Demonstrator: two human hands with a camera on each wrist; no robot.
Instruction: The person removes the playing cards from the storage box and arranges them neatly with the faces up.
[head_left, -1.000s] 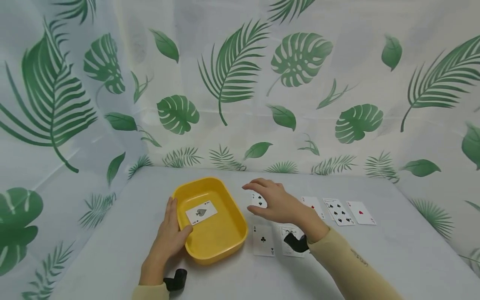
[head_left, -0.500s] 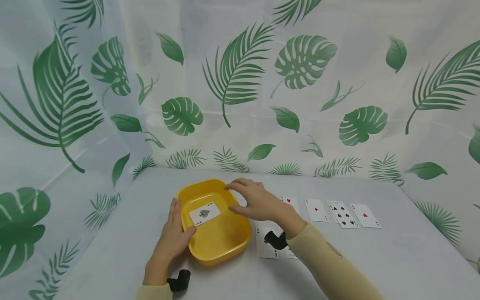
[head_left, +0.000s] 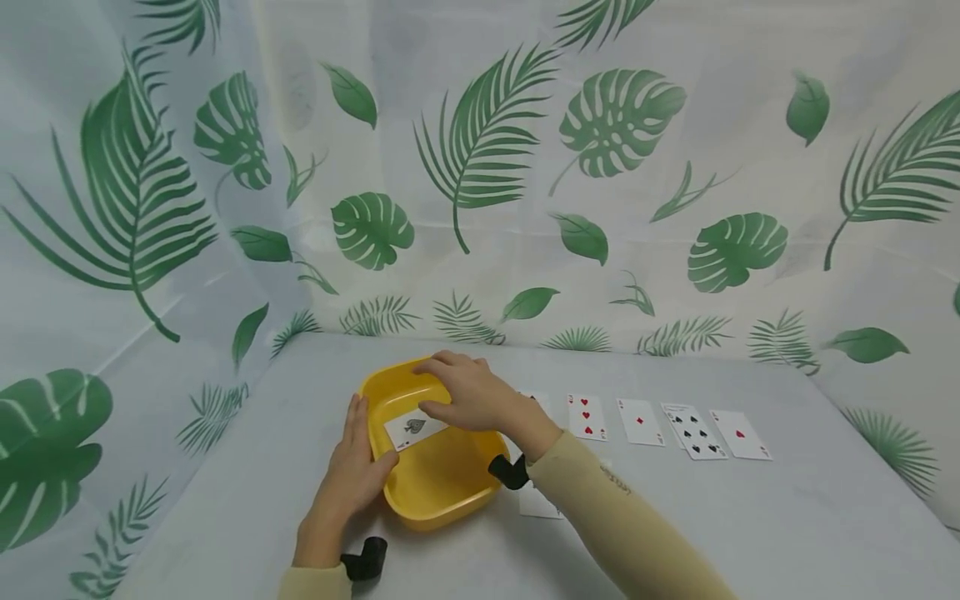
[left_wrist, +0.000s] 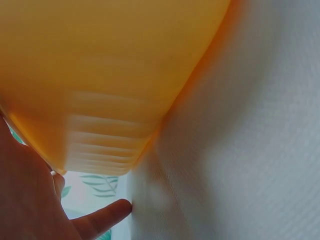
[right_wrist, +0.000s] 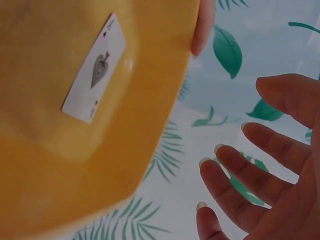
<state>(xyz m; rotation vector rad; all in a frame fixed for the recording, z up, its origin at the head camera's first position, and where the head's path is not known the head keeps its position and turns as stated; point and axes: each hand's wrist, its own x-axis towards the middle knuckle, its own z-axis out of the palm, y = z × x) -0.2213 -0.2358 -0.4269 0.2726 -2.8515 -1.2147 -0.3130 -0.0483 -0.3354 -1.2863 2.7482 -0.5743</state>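
Observation:
A yellow plastic basin [head_left: 431, 523] sits on the table at centre left in the head view. Inside it lies an ace of spades card [head_left: 412, 428], face up. My left hand [head_left: 348, 467] holds the basin's left side, thumb over the rim and fingers along the outer wall. Over the basin's right half hovers my right hand [head_left: 472, 392], fingers parted and holding nothing. The right wrist view shows the right hand's fingers [right_wrist: 250, 170] apart from the basin, with the same ace [right_wrist: 97, 70] beyond. A fingertip of the left hand shows at the rim there.
Right of the basin lie a three of hearts [head_left: 587, 417], an ace of diamonds [head_left: 640, 422], a six of spades [head_left: 696, 433] overlapping another card, and an ace of hearts [head_left: 741, 434]. My right arm partly hides nearer cards [head_left: 538, 503]. A leaf-print curtain [head_left: 495, 275] stands behind.
My right hand has moved left from above the cards to over the basin, uncovering the three of hearts. The left hand stays at the basin's side; the head view has shifted slightly.

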